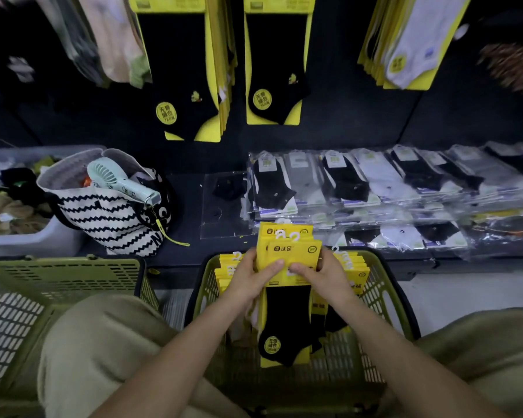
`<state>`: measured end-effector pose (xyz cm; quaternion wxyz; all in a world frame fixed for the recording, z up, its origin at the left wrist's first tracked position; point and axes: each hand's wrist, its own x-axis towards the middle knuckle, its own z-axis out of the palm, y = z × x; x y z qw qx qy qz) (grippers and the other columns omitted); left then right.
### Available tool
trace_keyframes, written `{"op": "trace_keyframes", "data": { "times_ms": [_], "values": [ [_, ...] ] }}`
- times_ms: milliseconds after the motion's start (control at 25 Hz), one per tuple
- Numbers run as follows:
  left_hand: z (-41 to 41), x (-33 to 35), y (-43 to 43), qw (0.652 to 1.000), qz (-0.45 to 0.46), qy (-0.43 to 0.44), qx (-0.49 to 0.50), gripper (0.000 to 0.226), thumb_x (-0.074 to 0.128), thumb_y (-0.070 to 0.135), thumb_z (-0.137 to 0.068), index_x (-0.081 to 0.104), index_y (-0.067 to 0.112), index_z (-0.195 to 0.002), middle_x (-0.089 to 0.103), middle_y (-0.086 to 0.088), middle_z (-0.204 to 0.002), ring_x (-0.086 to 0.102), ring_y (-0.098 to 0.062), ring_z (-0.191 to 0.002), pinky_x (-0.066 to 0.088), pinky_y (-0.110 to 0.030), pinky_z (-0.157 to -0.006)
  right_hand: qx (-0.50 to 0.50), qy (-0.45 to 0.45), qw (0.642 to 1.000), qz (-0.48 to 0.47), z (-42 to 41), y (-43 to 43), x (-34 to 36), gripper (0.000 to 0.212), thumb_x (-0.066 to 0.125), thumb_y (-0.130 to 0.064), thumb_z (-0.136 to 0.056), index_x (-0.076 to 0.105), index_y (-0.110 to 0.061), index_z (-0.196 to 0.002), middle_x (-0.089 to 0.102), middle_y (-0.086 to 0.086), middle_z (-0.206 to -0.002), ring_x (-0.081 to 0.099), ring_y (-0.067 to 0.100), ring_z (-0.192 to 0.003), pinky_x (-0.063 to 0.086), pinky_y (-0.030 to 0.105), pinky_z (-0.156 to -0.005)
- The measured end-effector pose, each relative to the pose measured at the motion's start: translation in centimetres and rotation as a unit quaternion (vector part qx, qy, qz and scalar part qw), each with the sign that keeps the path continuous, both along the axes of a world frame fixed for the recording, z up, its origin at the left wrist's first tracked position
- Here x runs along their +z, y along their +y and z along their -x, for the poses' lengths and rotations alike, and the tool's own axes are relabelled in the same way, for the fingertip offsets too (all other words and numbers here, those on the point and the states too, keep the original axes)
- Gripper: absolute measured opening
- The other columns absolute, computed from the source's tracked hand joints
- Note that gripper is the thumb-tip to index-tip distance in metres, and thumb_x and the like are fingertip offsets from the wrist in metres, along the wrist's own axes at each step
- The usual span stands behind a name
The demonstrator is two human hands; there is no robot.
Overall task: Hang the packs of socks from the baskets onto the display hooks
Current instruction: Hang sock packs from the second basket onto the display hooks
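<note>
yellow-card packs of black socks [290, 251], pinched between left hand [251, 279] & right hand [323, 276] over the olive plastic basket [381, 300], not yet hung; more wait inside, w/ hung yellow packs [178, 70] already above.

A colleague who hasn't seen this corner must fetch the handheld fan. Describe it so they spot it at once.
Find the dark shelf below the hanging sock packs; towards its left stands a black-and-white zigzag tote bag. The fan lies across the bag's open mouth: pale mint, round grilled head, straight handle, unlike the yellow-and-black packs around.
</note>
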<state>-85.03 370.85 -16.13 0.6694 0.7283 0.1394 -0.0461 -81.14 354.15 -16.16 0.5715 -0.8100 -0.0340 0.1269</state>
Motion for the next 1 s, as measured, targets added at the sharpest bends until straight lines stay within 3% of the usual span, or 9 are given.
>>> {"op": "trace_keyframes", "data": {
  "times_ms": [80, 200, 360, 480, 600, 800, 1000],
  "values": [
    [-1.2, 2.0, 0.2, 0.999, 0.012, -0.025, 0.037, 0.027, 0.072, 0.026, -0.079, 0.051, 0.032, -0.094, 0.063, 0.012, -0.095, 0.061, 0.002, -0.084, 0.049, -0.008, -0.061, 0.016, -0.037, 0.999, -0.009, -1.3, 0.3, 2.4, 0.028, 0.077, -0.031, -0.074, 0.056, -0.033, -0.092, 0.066, -0.018, -0.089, 0.063, -0.001, -0.084, 0.047, 0.015, -0.068],
    [-3.0, 5.3, 0.6, 0.995, 0.021, -0.072, 0.071, 0.027, 0.072, 0.025, -0.078, 0.052, 0.032, -0.094, 0.065, 0.010, -0.095, 0.064, 0.002, -0.079, 0.050, -0.011, -0.060, 0.031, -0.086, 0.996, -0.015, -3.4, 0.5, 6.3, 0.018, 0.074, -0.033, -0.076, 0.060, -0.038, -0.087, 0.069, -0.024, -0.082, 0.064, -0.007, -0.079, 0.047, 0.009, -0.067],
    [-5.3, 10.6, 0.8, 0.987, 0.034, -0.143, 0.061, 0.030, 0.067, 0.042, -0.071, 0.055, 0.033, -0.096, 0.067, 0.012, -0.095, 0.067, 0.003, -0.081, 0.052, -0.013, -0.064, 0.028, -0.141, 0.989, -0.012, -6.3, 0.3, 11.7, 0.011, 0.069, -0.033, -0.081, 0.064, -0.030, -0.090, 0.069, -0.015, -0.087, 0.066, 0.005, -0.084, 0.052, 0.024, -0.073],
    [-7.0, 14.1, 0.8, 0.981, 0.039, -0.184, 0.054, 0.037, 0.062, 0.051, -0.065, 0.059, 0.031, -0.096, 0.070, 0.012, -0.094, 0.068, -0.001, -0.084, 0.052, -0.015, -0.066, 0.043, -0.171, 0.984, -0.017, -8.2, -0.1, 15.8, 0.005, 0.066, -0.027, -0.085, 0.062, -0.031, -0.084, 0.066, -0.019, -0.083, 0.062, -0.001, -0.079, 0.048, 0.015, -0.067],
    [-8.6, 17.2, 0.8, 0.977, 0.066, -0.197, 0.053, 0.046, 0.065, 0.050, -0.063, 0.060, 0.025, -0.101, 0.072, 0.007, -0.097, 0.070, -0.008, -0.086, 0.054, -0.019, -0.066, 0.058, -0.182, 0.980, -0.049, -9.3, -0.2, 19.1, 0.012, 0.063, -0.022, -0.088, 0.059, -0.033, -0.088, 0.066, -0.016, -0.090, 0.063, 0.000, -0.084, 0.050, 0.016, -0.072],
    [-10.6, 22.6, 1.9, 0.947, -0.045, -0.293, 0.124, 0.021, 0.061, 0.047, -0.076, 0.057, 0.031, -0.089, 0.068, 0.014, -0.088, 0.065, 0.007, -0.076, 0.049, -0.010, -0.060, 0.029, -0.173, 0.976, -0.131, -11.3, 0.5, 22.8, 0.015, 0.048, -0.023, -0.097, 0.057, -0.018, -0.107, 0.066, 0.002, -0.111, 0.062, 0.017, -0.103, 0.049, 0.035, -0.093],
    [-10.6, 27.2, 4.8, 0.902, -0.122, -0.362, 0.199, 0.022, 0.055, 0.054, -0.074, 0.054, 0.035, -0.085, 0.063, 0.016, -0.086, 0.059, 0.016, -0.072, 0.043, -0.004, -0.055, -0.042, -0.179, 0.968, -0.169, -14.6, 2.2, 27.0, 0.021, 0.051, -0.025, -0.096, 0.059, -0.010, -0.109, 0.067, 0.008, -0.111, 0.064, 0.023, -0.102, 0.050, 0.046, -0.094]
  ]
}}
